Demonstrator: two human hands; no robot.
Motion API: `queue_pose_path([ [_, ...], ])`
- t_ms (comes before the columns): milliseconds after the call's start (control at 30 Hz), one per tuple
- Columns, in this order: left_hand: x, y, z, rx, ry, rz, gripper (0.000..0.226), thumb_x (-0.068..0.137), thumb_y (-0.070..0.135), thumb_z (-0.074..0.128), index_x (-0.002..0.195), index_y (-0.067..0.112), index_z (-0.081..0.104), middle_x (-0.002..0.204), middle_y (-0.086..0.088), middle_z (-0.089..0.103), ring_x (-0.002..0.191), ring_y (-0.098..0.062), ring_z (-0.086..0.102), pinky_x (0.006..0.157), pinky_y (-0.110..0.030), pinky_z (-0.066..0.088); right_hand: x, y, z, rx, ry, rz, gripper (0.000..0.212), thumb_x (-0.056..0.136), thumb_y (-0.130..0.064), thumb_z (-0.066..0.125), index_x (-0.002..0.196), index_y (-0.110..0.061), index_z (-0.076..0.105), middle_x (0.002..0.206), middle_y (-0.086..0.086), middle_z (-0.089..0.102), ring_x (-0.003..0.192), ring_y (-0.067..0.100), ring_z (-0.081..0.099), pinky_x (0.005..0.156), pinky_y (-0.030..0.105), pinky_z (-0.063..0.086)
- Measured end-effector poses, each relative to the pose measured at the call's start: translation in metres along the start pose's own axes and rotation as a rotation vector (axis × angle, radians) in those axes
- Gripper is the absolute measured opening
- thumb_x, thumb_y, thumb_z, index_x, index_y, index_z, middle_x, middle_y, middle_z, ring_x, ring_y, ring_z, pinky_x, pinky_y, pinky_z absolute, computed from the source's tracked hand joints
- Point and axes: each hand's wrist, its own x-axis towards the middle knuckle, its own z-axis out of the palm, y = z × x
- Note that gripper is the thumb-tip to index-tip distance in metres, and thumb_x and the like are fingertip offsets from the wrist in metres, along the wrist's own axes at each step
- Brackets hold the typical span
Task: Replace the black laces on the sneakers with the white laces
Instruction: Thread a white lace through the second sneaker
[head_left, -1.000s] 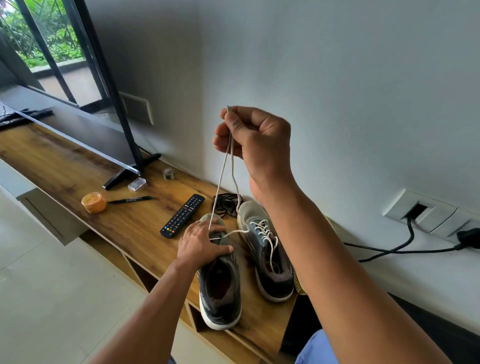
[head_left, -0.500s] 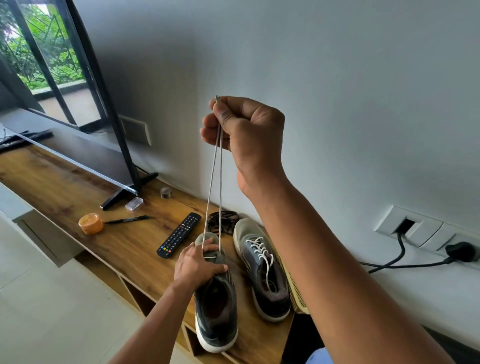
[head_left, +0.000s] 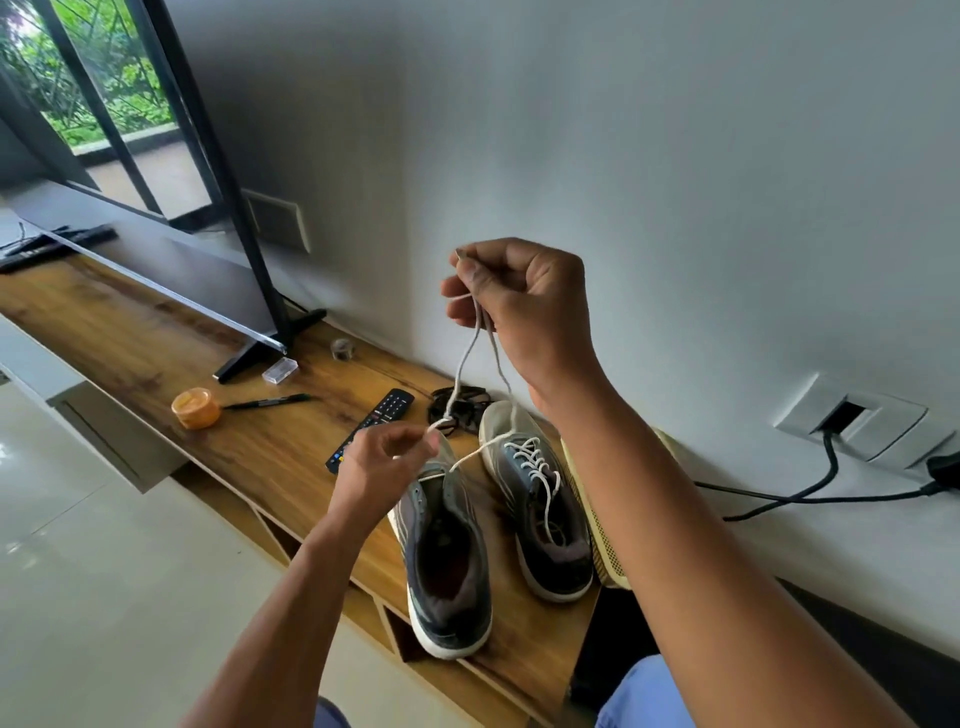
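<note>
- A long wooden shelf (head_left: 156, 353) runs along the grey wall and carries everything else
- A flat television (head_left: 171, 171) stands on its black feet at the far left end of the shelf
- Two grey sneakers sit side by side near the shelf's near end, toes toward the wall: the left sneaker (head_left: 447, 566) shows an open, mostly unlaced throat, the right sneaker (head_left: 535, 499) is already threaded with white
- The right hand (head_left: 519, 306) is raised above the shoes, fingers curled, pinching both strands of the white lace (head_left: 465, 364) near their tips
- The left hand (head_left: 387, 457) hovers over the left sneaker's toe end and pinches the same lace lower down, where the strands cross; the hands are well apart
- A black remote (head_left: 382, 415) lies just left of the shoes
- A tangle of black laces (head_left: 460, 408) lies by the wall, just beyond the toes
- An orange tub (head_left: 196, 408) and a black pen (head_left: 270, 401) rest further left
</note>
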Motion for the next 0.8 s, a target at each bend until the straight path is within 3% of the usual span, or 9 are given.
queue_pose_path([
  [100, -0.004, 0.014, -0.009, -0.26, -0.007, 0.016, 0.014, 0.096, 0.023, 0.074, 0.093, 0.01, 0.079, 0.083, -0.005, 0.077, 0.075, -0.016, 0.072, 0.076, -0.025, 0.058, -0.007, 0.038, -0.005, -0.159, 0.025, -0.02, 0.012, 0.093, -0.015, 0.076, 0.103, -0.01, 0.082, 0.089, 0.001, 0.081, 0.088, 0.016, 0.079, 0.089, 0.045, 0.064],
  [200, -0.001, 0.01, -0.019, -0.492, 0.103, -0.104, 0.022, 0.101, 0.024, 0.067, 0.099, 0.004, 0.076, 0.081, -0.009, 0.072, 0.076, -0.018, 0.065, 0.077, -0.032, 0.054, -0.018, 0.08, -0.021, -0.194, 0.154, 0.066, 0.011, 0.093, -0.018, 0.078, 0.103, -0.016, 0.083, 0.097, -0.004, 0.081, 0.096, 0.008, 0.076, 0.096, 0.04, 0.061],
  [267, 0.002, 0.003, -0.025, -0.577, 0.243, -0.253, 0.026, 0.105, 0.028, 0.062, 0.102, 0.007, 0.077, 0.077, -0.006, 0.07, 0.073, -0.016, 0.064, 0.075, -0.033, 0.051, -0.025, 0.104, -0.032, -0.119, 0.237, 0.188, 0.009, 0.094, -0.014, 0.076, 0.098, -0.02, 0.082, 0.091, 0.0, 0.081, 0.089, 0.012, 0.077, 0.094, 0.045, 0.062],
  [367, 0.003, -0.009, -0.033, -0.58, 0.39, -0.498, 0.027, 0.104, 0.031, 0.062, 0.099, 0.011, 0.079, 0.079, -0.005, 0.075, 0.077, -0.017, 0.069, 0.077, -0.034, 0.054, -0.034, 0.125, -0.035, -0.094, 0.226, 0.311, 0.012, 0.097, -0.01, 0.072, 0.094, -0.018, 0.081, 0.08, 0.007, 0.078, 0.07, 0.017, 0.072, 0.082, 0.049, 0.065],
  [467, 0.005, -0.02, -0.036, -0.498, 0.405, -0.638, 0.017, 0.097, 0.02, 0.064, 0.095, 0.01, 0.077, 0.084, -0.008, 0.08, 0.081, -0.02, 0.073, 0.082, -0.039, 0.056, -0.038, 0.132, -0.034, -0.108, 0.184, 0.353, 0.014, 0.098, -0.006, 0.071, 0.093, -0.016, 0.08, 0.079, 0.011, 0.076, 0.065, 0.017, 0.066, 0.071, 0.044, 0.064],
  [567, 0.007, -0.025, -0.035, -0.349, 0.33, -0.668, 0.016, 0.095, 0.022, 0.067, 0.096, 0.01, 0.077, 0.089, -0.009, 0.08, 0.082, -0.02, 0.072, 0.083, -0.041, 0.058, -0.04, 0.141, -0.034, -0.199, 0.1, 0.363, 0.013, 0.097, -0.008, 0.072, 0.093, -0.016, 0.081, 0.075, 0.01, 0.076, 0.061, 0.016, 0.065, 0.061, 0.037, 0.061],
  [667, 0.006, -0.026, -0.032, 0.056, 0.291, -0.55, 0.022, 0.091, 0.03, 0.068, 0.11, 0.02, 0.072, 0.104, -0.002, 0.073, 0.097, -0.02, 0.065, 0.085, -0.044, 0.056, -0.044, 0.15, -0.028, -0.365, -0.006, 0.328, 0.012, 0.095, -0.016, 0.075, 0.095, -0.024, 0.083, 0.07, 0.001, 0.076, 0.062, 0.012, 0.069, 0.066, 0.04, 0.064],
  [800, -0.001, -0.026, -0.026, 0.397, 0.252, -0.265, 0.051, 0.087, 0.03, 0.071, 0.137, 0.029, 0.059, 0.13, 0.001, 0.061, 0.124, -0.021, 0.051, 0.101, -0.042, 0.041, -0.051, 0.155, -0.019, -0.591, -0.053, 0.223, 0.012, 0.095, -0.021, 0.075, 0.101, -0.026, 0.084, 0.09, -0.011, 0.079, 0.085, 0.004, 0.071, 0.082, 0.025, 0.057],
])
